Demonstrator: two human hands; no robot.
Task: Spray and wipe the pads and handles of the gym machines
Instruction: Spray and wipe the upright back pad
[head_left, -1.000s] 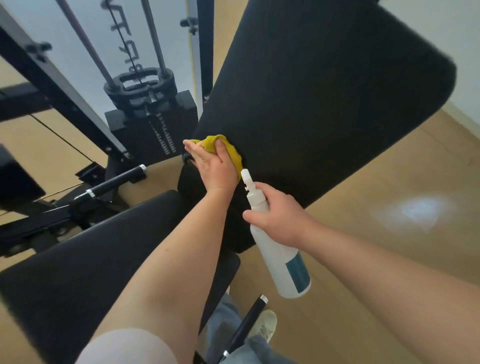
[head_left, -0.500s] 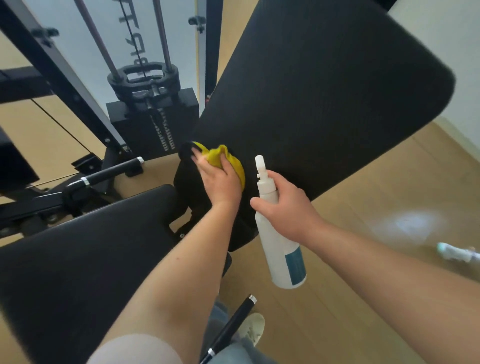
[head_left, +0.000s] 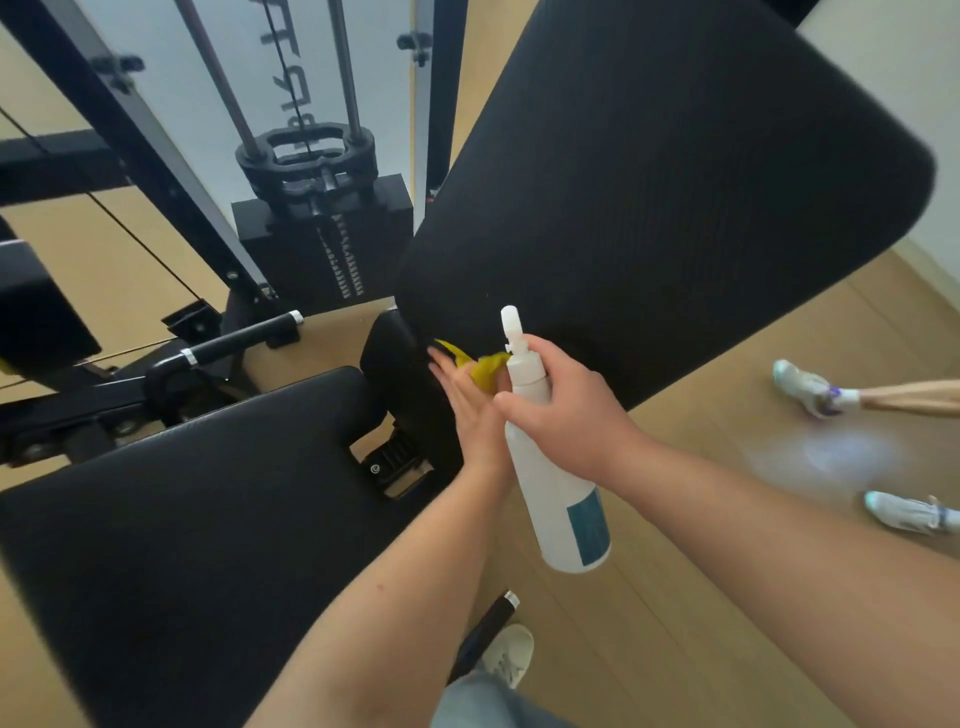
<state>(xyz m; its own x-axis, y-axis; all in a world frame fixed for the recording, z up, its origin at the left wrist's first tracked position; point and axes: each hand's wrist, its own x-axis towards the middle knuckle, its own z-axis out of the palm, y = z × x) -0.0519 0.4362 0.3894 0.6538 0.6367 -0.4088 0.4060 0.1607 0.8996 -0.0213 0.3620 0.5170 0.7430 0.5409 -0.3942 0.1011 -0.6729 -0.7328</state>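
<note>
Over the wood floor (head_left: 727, 545), my left hand (head_left: 470, 410) presses the yellow cloth (head_left: 485, 370) with straight fingers against the back pad (head_left: 649, 208). My right hand (head_left: 569, 410) grips the white spray bottle (head_left: 563, 512).

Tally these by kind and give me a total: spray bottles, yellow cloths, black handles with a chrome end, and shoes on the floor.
spray bottle: 1
yellow cloth: 1
black handles: 2
shoes: 3
Total: 7
</note>
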